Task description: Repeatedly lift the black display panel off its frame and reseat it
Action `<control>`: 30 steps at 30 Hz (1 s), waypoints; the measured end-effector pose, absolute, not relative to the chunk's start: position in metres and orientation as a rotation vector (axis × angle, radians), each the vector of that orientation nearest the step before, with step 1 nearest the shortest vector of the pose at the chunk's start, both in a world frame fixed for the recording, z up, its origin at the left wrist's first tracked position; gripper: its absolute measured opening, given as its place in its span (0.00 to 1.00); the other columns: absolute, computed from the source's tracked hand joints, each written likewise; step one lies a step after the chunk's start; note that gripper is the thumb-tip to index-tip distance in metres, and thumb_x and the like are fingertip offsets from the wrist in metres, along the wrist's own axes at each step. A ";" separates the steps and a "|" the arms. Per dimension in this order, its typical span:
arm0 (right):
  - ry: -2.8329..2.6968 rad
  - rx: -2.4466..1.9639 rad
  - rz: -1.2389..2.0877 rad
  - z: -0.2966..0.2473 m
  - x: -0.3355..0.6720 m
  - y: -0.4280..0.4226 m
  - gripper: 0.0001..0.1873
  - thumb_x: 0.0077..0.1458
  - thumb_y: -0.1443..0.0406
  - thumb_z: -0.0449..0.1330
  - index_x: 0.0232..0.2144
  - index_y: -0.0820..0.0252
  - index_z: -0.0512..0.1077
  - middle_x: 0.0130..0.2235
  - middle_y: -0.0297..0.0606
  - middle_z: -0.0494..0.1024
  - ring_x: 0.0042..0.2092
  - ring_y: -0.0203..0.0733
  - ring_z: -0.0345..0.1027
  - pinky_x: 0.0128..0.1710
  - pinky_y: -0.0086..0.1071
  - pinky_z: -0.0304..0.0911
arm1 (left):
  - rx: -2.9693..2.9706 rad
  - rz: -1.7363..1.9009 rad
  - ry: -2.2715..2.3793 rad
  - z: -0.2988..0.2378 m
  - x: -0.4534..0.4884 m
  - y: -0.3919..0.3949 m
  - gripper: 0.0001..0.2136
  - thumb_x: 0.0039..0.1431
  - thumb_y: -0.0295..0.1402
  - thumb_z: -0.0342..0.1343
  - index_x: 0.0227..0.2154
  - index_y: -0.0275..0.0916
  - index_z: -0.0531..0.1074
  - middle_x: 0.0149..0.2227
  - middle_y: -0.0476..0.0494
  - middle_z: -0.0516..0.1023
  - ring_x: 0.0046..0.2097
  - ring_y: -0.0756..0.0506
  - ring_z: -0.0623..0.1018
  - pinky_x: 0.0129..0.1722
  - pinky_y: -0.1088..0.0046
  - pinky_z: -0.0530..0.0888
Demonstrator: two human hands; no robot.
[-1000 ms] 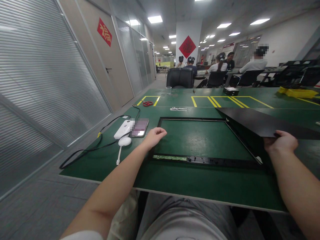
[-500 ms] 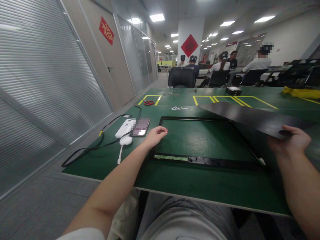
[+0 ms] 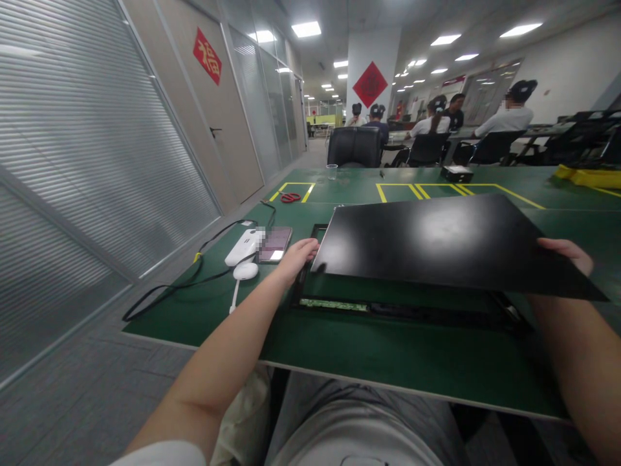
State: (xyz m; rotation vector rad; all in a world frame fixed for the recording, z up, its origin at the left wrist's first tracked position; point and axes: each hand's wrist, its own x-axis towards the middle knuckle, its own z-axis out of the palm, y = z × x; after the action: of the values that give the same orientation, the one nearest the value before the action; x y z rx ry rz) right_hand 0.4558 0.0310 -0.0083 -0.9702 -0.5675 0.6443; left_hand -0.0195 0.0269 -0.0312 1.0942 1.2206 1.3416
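A flat, glossy black panel (image 3: 427,243), like a bare display panel, is held tilted above a thin black rectangular frame (image 3: 412,312). My right hand (image 3: 572,255) grips the panel's right edge, thumb on top and the other fingers hidden beneath. At its left edge, my left hand (image 3: 301,255) has its fingers closed against the panel's side, just over the frame's left bar. A strip of green circuit board (image 3: 334,304) shows in the near bar of the frame. Most of the frame's far and right sides are covered by the panel.
Left of the frame lie a phone (image 3: 276,244), a white power strip (image 3: 242,247), a round white device (image 3: 246,270) and black cable. Red scissors (image 3: 291,197), a clear cup (image 3: 332,171) and a small black box (image 3: 457,173) are farther back. Several people sit beyond the table.
The panel has swung left and down from the right side, so it now covers much of the frame. My left hand has met its left edge; my right hand still holds the other side.
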 end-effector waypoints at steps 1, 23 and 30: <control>-0.624 -0.995 0.593 -0.011 0.454 0.029 0.11 0.35 0.76 0.57 0.22 0.59 0.74 0.30 0.39 0.75 0.32 0.40 0.72 0.34 0.40 0.75 | 1.097 1.335 1.205 -0.031 -0.021 0.026 0.17 0.47 0.40 0.69 0.39 0.35 0.79 0.40 0.40 0.83 0.39 0.47 0.79 0.44 0.70 0.73; -0.950 -1.143 1.144 0.007 0.427 0.020 0.19 0.37 0.69 0.66 0.35 0.51 0.72 0.38 0.39 0.81 0.44 0.52 0.77 0.44 0.47 0.74 | 1.196 1.801 0.936 -0.016 -0.030 0.025 0.31 0.36 0.34 0.74 0.49 0.40 0.75 0.41 0.44 0.82 0.54 0.40 0.77 0.57 0.64 0.70; -0.863 -1.224 1.243 0.002 0.429 0.026 0.18 0.39 0.69 0.64 0.37 0.52 0.73 0.37 0.40 0.81 0.40 0.52 0.78 0.42 0.47 0.75 | 1.141 1.747 0.889 -0.017 -0.026 0.022 0.28 0.38 0.32 0.73 0.46 0.40 0.77 0.37 0.46 0.83 0.48 0.42 0.80 0.55 0.62 0.72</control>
State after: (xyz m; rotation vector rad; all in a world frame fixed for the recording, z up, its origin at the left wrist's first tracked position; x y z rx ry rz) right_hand 0.4285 0.0265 0.0021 -1.2242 -0.8633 1.2427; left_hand -0.0259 0.0218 -0.0167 1.1414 0.8886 1.7467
